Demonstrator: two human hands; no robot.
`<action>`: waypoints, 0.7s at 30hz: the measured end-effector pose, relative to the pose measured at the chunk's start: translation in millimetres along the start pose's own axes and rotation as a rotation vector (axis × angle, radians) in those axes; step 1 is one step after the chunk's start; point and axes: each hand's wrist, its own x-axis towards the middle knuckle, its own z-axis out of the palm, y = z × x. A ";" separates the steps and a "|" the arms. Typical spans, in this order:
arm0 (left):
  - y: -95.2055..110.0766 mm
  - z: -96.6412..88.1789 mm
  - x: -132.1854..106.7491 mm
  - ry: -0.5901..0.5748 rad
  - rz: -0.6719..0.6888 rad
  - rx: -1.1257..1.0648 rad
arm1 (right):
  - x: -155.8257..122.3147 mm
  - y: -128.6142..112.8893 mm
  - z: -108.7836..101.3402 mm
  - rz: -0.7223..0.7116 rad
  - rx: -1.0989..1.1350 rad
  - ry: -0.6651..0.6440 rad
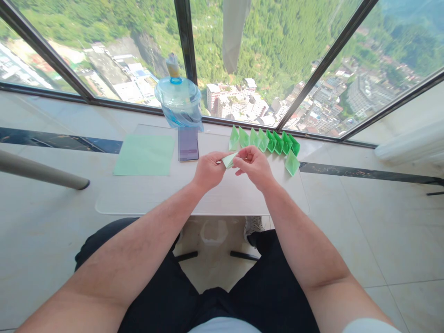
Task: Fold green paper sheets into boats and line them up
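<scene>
Between my two hands, above the middle of the table, is a small piece of folded pale green paper. My left hand grips its left side. The fingers of my right hand pinch its right side, hiding part of it. Just beyond my right hand stands a row of several folded paper boats, pale green on the left and deeper green on the right. One more light green folded boat sits in front of the row's right end.
A flat stack or sheet of light green paper lies on the white table at left. Beside it is a phone, with a large blue water bottle behind. Windows rise past the table; a grey pole is at left.
</scene>
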 end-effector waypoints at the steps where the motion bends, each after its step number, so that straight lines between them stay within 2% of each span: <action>1: 0.2 0.3 -0.1 0.003 0.005 0.006 | 0.1 0.6 1.3 0.004 0.027 0.008; 6: -0.9 0.3 -0.2 0.033 0.010 -0.005 | 1.3 4.5 1.5 0.040 0.144 0.014; 12: -2.4 -6.7 -0.9 -0.185 0.000 -0.200 | 2.5 6.2 -8.0 0.036 0.177 0.010; 21: 11.1 -2.6 -6.1 -0.159 -0.051 0.036 | 2.0 2.7 -7.9 -0.009 0.144 0.003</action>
